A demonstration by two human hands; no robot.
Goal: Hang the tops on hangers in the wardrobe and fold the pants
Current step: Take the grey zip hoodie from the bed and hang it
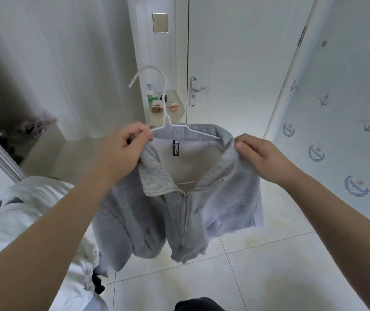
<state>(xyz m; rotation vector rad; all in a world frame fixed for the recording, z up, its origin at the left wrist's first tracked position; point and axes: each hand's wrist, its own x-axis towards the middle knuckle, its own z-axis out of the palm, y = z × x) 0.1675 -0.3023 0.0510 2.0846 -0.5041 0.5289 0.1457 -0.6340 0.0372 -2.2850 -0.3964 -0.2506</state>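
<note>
pale tiled floor (269, 265) spreads below both hands, with a white door (235, 52) beyond them and a wall papered with anchors (347, 108) off to the right of the right hand. left of the left forearm lies a heap of white cloth (33, 209). further left is a dark opening (7, 144) behind a sliding frame. it may be the wardrobe, but i cannot tell for sure.

between the hands hangs the grey zip jacket (224, 198), held in the air clear of the floor, front towards the person, zipped to just below the open collar. the left hand (123, 149) pinches the collar's left side together with the end of the white wire hanger (164, 102), thumb and forefinger curled on both. the right hand (260, 158) pinches the cloth at the other shoulder, fingers curled. the hanger's arm runs inside the neck towards the right hand, and its hook stands free above both hands. a black label (176, 148) shows inside the neck.

the step in hand looks like seating this top on its hanger, and it seems nearly done. the next move probably calls for settling both shoulders evenly on the wire. one hand then shifts to the hook to carry it to the rail. the thin wire may let the thick cloth slide off if it tilts.
</note>
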